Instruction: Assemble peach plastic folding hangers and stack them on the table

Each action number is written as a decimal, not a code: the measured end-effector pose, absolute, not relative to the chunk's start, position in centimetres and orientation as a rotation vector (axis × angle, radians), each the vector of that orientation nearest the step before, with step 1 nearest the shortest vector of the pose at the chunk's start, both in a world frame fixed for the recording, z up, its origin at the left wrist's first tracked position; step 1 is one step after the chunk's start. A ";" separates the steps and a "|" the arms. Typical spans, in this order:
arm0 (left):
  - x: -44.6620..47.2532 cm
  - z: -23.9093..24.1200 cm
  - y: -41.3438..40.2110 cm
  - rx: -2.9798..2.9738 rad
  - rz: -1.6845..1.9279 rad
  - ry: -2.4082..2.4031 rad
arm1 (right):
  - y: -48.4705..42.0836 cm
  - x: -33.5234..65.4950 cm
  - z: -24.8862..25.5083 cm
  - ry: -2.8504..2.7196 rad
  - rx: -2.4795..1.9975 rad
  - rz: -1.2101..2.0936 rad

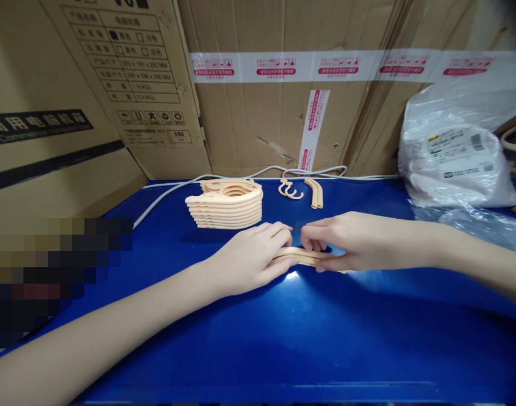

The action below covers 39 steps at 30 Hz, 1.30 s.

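My left hand (251, 256) and my right hand (346, 242) meet at the middle of the blue table (283, 338). Both are closed on one peach plastic hanger piece (302, 256) that lies low over the table between them. My fingers hide most of it. Behind my left hand stands a stack of several folded peach hangers (226, 204). Farther back lie loose peach hook parts (289, 190) and two short peach arm pieces (316, 193).
Cardboard boxes (261, 113) wall off the back and left. A white cable (173, 192) runs along the table's rear edge. A white plastic bag (452, 163) with labels sits at the right, with crinkled clear plastic (473, 223) in front of it.
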<state>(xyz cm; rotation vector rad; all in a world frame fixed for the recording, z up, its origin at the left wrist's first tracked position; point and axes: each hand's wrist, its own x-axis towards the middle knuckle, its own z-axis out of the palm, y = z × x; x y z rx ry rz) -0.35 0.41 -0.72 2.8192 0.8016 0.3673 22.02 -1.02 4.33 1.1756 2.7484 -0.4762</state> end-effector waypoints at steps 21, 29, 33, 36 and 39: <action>-0.3 -1.1 0.6 2.546 0.579 0.819 | 9.1 23.2 2.3 2.823 1.554 0.367; -0.4 -1.1 0.5 2.569 0.530 0.816 | 10.8 22.7 1.7 2.719 1.734 0.116; -0.4 -1.2 0.7 2.592 0.532 0.822 | 11.4 22.9 1.9 2.720 1.703 -0.018; -0.4 -1.2 0.8 2.588 0.526 0.818 | 11.1 23.0 2.3 2.736 1.614 -0.162; -0.3 -1.1 0.7 2.578 0.525 0.820 | 9.7 23.2 2.7 2.778 1.475 -0.323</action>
